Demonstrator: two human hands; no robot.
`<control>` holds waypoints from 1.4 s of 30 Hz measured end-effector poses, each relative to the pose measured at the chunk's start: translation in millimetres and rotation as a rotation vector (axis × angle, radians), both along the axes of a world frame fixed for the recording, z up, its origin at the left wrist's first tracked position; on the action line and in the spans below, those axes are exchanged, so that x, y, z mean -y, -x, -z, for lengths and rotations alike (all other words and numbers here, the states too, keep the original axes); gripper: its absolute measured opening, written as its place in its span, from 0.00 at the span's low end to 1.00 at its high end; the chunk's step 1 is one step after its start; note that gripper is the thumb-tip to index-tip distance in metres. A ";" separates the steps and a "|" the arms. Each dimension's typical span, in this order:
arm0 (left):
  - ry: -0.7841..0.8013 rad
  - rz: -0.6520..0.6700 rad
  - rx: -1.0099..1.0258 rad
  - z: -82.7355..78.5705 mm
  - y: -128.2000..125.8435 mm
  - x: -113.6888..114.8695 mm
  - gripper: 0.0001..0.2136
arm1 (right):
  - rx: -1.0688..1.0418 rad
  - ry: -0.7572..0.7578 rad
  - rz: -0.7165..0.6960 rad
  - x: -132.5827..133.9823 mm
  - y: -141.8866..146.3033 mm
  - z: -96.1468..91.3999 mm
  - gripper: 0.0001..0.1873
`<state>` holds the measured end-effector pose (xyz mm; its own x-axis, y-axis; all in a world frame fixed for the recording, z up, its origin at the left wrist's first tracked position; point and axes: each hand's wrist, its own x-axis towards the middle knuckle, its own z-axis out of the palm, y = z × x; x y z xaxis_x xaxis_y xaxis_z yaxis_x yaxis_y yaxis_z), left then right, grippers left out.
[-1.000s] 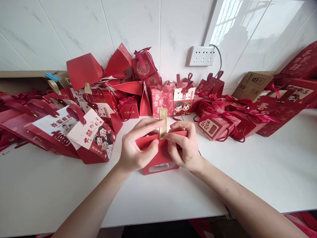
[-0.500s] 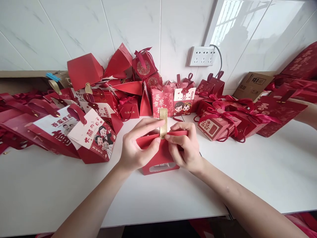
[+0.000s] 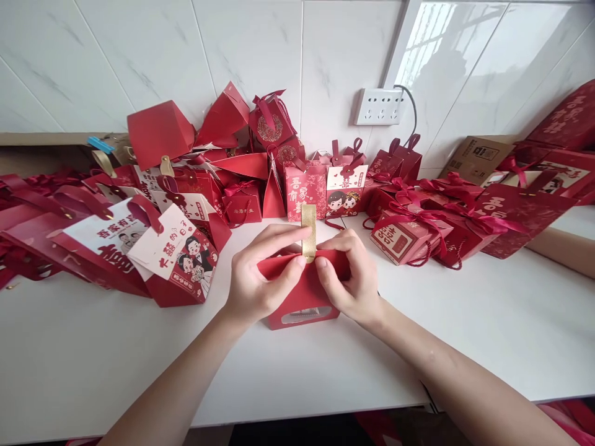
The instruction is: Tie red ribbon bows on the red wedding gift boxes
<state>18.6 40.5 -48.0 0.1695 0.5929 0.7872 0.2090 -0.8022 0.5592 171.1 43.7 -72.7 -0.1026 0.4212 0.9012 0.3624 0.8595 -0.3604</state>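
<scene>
A red gift box [image 3: 304,288] with an oval clear window low on its front stands on the white table between my hands. From its top edge rises a gold ribbon loop [image 3: 308,232]. My left hand [image 3: 263,272] pinches the top edge, thumb in front beside the ribbon's base and index finger behind, touching the ribbon. On the other side, my right hand [image 3: 353,275] grips the same edge, its thumb on the front just right of the ribbon. The fingertips behind the box are hidden. Something pale shows through the window [image 3: 304,314].
Several decorated red boxes with ribbon handles crowd the left, such as one with a cartoon couple [image 3: 198,260]. More boxes [image 3: 344,192] line the wall, below a power strip [image 3: 379,106]. Bow-tied boxes [image 3: 409,235] stand at right, near another person's forearm [image 3: 564,251].
My right thumb has straightened and now presses the box front beside the ribbon; its index finger has moved behind the edge. The other person's forearm at right has shifted lower and nearer.
</scene>
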 end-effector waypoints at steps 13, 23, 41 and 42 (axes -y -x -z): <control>0.186 0.084 0.032 -0.4 -1.5 0.1 0.03 | -0.011 0.050 0.015 2.3 0.3 -4.0 0.06; 0.163 -0.022 -0.021 -2.1 -0.1 0.0 0.03 | 0.012 0.172 0.032 4.4 1.4 -9.0 0.08; 0.165 0.057 0.001 0.1 0.7 -0.6 0.04 | -0.013 0.183 0.023 6.1 1.9 -11.1 0.09; 0.166 0.053 0.002 0.0 0.5 -0.6 0.03 | -0.013 0.184 0.022 6.1 1.7 -11.1 0.09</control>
<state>18.0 41.1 -48.1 0.2025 0.7052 0.6795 0.1681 -0.7086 0.6853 169.5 37.5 -61.6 -0.0804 0.5813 0.8097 0.3748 0.7704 -0.5158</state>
